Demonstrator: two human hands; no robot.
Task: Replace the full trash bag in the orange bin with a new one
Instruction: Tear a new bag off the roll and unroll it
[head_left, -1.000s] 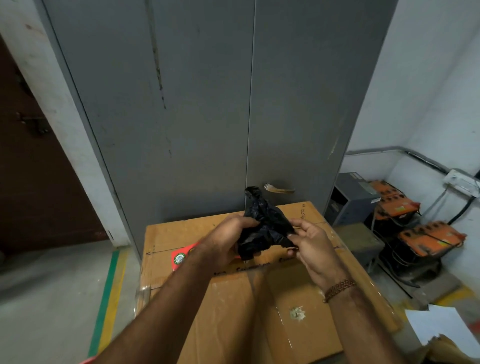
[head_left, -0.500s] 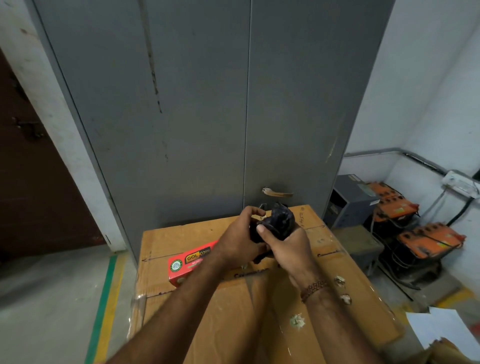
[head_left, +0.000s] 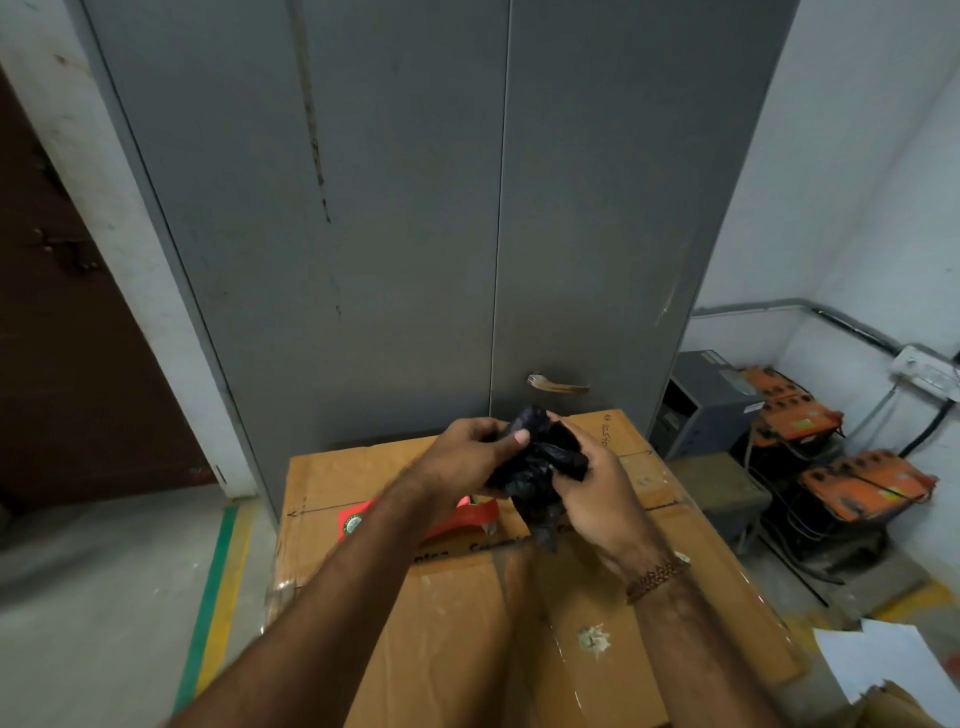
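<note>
Black, thin and limp, the folded trash bag is being pinched between the left hand and right hand; judged light and slippery, best gripped at a free edge beyond the fingers.

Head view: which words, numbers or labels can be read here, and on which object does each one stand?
Large brown cardboard box: black print, partly hidden, only "ntea" legible.
Same box, far right corner: handwritten numbers, too small to read.
Flat red carton under the left forearm: round green-and-white logo, text unreadable.
Orange units by the wall: labels blurred.
</note>
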